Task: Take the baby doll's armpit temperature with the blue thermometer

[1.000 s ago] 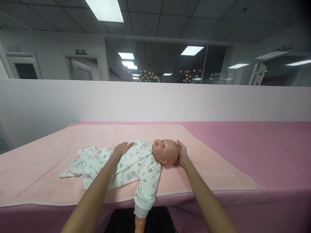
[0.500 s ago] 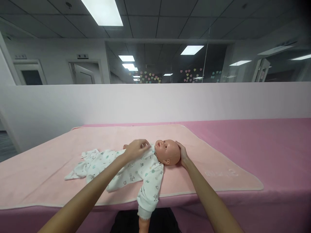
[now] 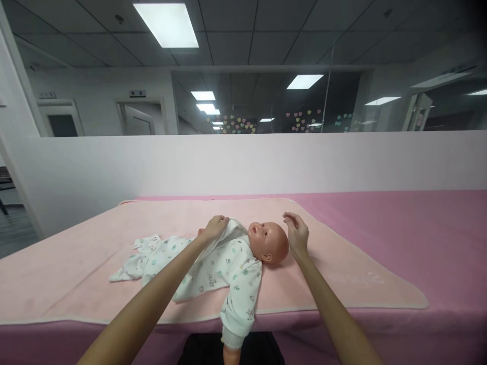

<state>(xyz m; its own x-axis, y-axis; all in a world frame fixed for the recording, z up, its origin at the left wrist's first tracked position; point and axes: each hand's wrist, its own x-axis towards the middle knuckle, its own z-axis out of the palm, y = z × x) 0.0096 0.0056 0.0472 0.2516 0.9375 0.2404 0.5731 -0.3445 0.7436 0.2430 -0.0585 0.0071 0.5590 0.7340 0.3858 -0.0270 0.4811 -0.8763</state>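
Note:
A baby doll (image 3: 271, 242) lies on its back on a peach blanket (image 3: 335, 284), its head toward the right. It is dressed in a white printed romper (image 3: 216, 271), with one sleeved arm reaching over the table's front edge. My left hand (image 3: 216, 226) is closed on the romper's front edge near the neck and pulls the cloth up off the chest. Just beyond the crown of the doll's head, my right hand (image 3: 298, 234) is raised, fingers curved and apart, with nothing in it. The doll's far arm is mostly hidden behind my left hand.
The blanket lies over a pink table cover (image 3: 437, 243). Behind the table stands a low white wall (image 3: 266, 162) with glass above it. My dark-clothed lap (image 3: 266, 350) is at the front edge.
My left hand has taken hold of the romper's front edge and lifted it. My right hand has come away from the doll's head and risen slightly. The view has shifted a little.

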